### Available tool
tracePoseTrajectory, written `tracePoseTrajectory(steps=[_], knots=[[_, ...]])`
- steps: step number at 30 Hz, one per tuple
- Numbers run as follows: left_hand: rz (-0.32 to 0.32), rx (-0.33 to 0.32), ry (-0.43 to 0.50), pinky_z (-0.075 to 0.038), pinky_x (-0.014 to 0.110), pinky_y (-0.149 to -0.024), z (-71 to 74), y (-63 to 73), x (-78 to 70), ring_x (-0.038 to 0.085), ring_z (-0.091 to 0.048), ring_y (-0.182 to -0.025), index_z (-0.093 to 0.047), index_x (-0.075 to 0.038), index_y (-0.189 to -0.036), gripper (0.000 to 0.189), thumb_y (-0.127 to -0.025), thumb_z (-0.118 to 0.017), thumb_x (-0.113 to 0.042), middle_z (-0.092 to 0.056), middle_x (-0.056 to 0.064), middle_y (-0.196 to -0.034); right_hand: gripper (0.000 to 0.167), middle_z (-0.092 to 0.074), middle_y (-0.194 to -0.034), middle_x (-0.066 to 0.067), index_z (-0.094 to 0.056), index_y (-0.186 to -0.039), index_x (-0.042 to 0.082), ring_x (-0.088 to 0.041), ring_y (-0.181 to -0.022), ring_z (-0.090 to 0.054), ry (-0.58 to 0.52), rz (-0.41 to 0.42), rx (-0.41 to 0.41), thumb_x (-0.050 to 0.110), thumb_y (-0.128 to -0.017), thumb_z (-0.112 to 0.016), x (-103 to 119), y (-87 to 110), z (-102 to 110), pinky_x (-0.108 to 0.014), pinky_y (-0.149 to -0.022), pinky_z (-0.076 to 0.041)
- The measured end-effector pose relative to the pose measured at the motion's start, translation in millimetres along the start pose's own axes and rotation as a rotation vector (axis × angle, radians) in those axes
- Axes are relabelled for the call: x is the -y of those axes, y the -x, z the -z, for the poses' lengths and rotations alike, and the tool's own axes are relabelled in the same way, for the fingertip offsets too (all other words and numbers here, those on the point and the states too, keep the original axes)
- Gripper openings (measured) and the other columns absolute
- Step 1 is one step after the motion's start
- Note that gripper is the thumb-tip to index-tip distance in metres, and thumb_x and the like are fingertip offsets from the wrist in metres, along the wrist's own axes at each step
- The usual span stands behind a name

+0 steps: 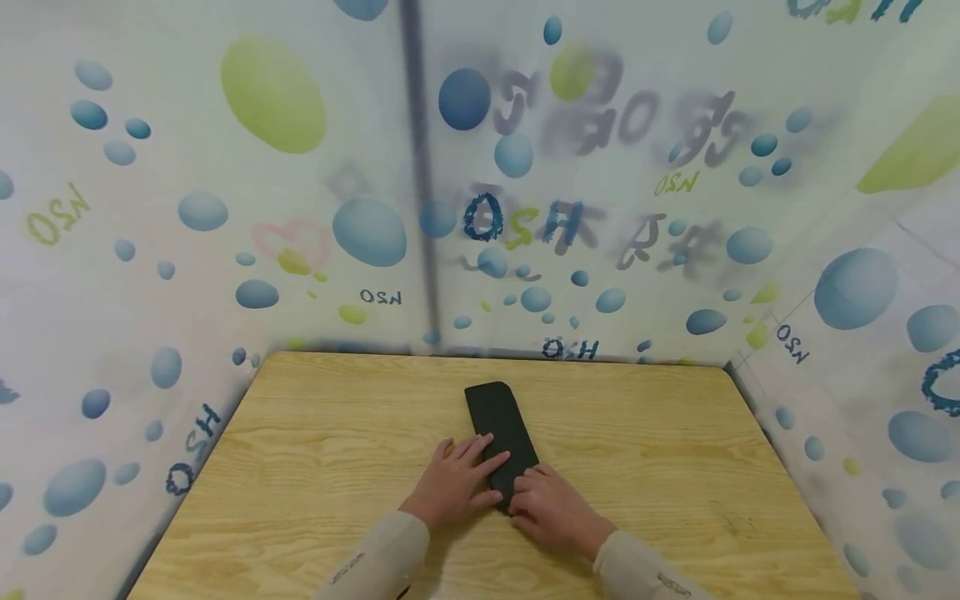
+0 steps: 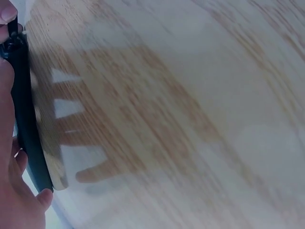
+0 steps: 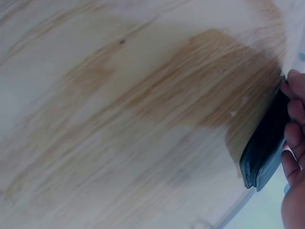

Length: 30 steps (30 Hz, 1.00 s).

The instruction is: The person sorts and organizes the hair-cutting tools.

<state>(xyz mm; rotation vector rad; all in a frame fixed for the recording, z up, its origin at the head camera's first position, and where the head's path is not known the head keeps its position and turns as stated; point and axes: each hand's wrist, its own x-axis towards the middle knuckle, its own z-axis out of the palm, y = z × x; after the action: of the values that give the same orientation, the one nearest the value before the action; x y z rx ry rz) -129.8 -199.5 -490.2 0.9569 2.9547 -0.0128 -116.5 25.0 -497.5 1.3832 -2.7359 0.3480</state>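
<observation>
A long, flat black case [image 1: 504,429] with a rounded far corner lies slanted on the wooden table. My left hand [image 1: 456,482] rests over its near left part, fingers spread across the top face and thumb by the near end. At the near right corner, the curled fingers of my right hand [image 1: 551,506] pinch a small dark zip pull [image 2: 13,27], which shows in the left wrist view. Layered edges along the case's side [image 3: 264,143] appear in the right wrist view. My palms hide part of the near end.
The light wood-grain table [image 1: 337,433] meets a pale curtain [image 1: 615,275] with blue and green bubble prints behind it and at both sides. Shadows of the hands and case fall on the tabletop.
</observation>
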Motion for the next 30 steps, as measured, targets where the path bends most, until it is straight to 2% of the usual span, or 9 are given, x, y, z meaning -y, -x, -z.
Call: tracePoseTrajectory(steps=[6,9,15,20,26,30], knots=[[-0.009,-0.050,0.034,-0.033,0.059,-0.111,-6.4,0.5,2.2,0.023,-0.034,-0.145,-0.032,-0.040,-0.151,0.060,-0.096,-0.040,-0.062,-0.031,0.002,-0.159,0.011,-0.060,-0.083,0.014,-0.076,-0.092,0.026,-0.005,-0.078,-0.049,-0.012,-0.021,0.028,0.033,-0.090,-0.068,-0.7,5.4,4.4,-0.032,-0.087,-0.046],[-0.003,-0.038,0.061,-0.032,0.060,-0.111,-2.9,1.2,0.9,0.025,-0.034,-0.145,-0.034,-0.038,-0.151,0.060,-0.096,-0.043,-0.061,-0.032,0.003,-0.159,0.009,-0.059,-0.082,0.015,-0.076,-0.091,0.026,-0.004,-0.077,-0.048,-0.007,-0.022,0.019,0.032,-0.090,-0.068,-0.7,8.0,6.3,-0.032,-0.087,-0.046],[0.032,-0.015,0.105,-0.031,0.060,-0.111,-1.2,1.2,-3.5,0.024,-0.032,-0.146,-0.036,-0.037,-0.150,0.058,-0.097,-0.045,-0.058,-0.030,0.003,-0.160,0.007,-0.059,-0.079,0.014,-0.074,-0.082,0.026,-0.005,-0.077,-0.053,0.022,-0.001,-0.094,0.028,-0.088,-0.070,-6.4,15.0,6.7,-0.033,-0.085,-0.046],[0.077,-0.019,0.128,-0.032,0.059,-0.111,-1.3,0.5,-10.7,0.024,-0.031,-0.147,-0.038,-0.036,-0.149,0.055,-0.098,-0.044,-0.056,-0.031,0.003,-0.160,0.006,-0.059,-0.080,0.014,-0.073,-0.079,0.026,-0.005,-0.081,-0.056,0.030,-0.025,-0.189,0.025,-0.085,-0.072,-18.4,23.4,5.2,-0.034,-0.085,-0.045],[0.102,-0.059,0.096,-0.034,0.057,-0.111,-5.2,-2.0,-17.3,0.025,-0.033,-0.145,-0.041,-0.033,-0.148,0.053,-0.099,-0.043,-0.053,-0.034,0.005,-0.158,0.005,-0.058,-0.077,0.015,-0.073,-0.080,0.026,-0.004,-0.076,-0.054,0.026,-0.073,-0.221,0.024,-0.084,-0.074,-35.3,34.8,5.1,-0.034,-0.083,-0.046],[0.121,-0.095,0.065,-0.036,0.055,-0.110,-9.1,-4.1,-22.2,0.026,-0.036,-0.144,-0.044,-0.030,-0.146,0.052,-0.100,-0.043,-0.053,-0.036,0.007,-0.157,0.004,-0.062,-0.080,0.015,-0.074,-0.082,0.024,-0.005,-0.079,-0.058,0.017,-0.132,-0.218,0.023,-0.086,-0.073,-46.0,41.4,9.4,-0.036,-0.082,-0.048]])
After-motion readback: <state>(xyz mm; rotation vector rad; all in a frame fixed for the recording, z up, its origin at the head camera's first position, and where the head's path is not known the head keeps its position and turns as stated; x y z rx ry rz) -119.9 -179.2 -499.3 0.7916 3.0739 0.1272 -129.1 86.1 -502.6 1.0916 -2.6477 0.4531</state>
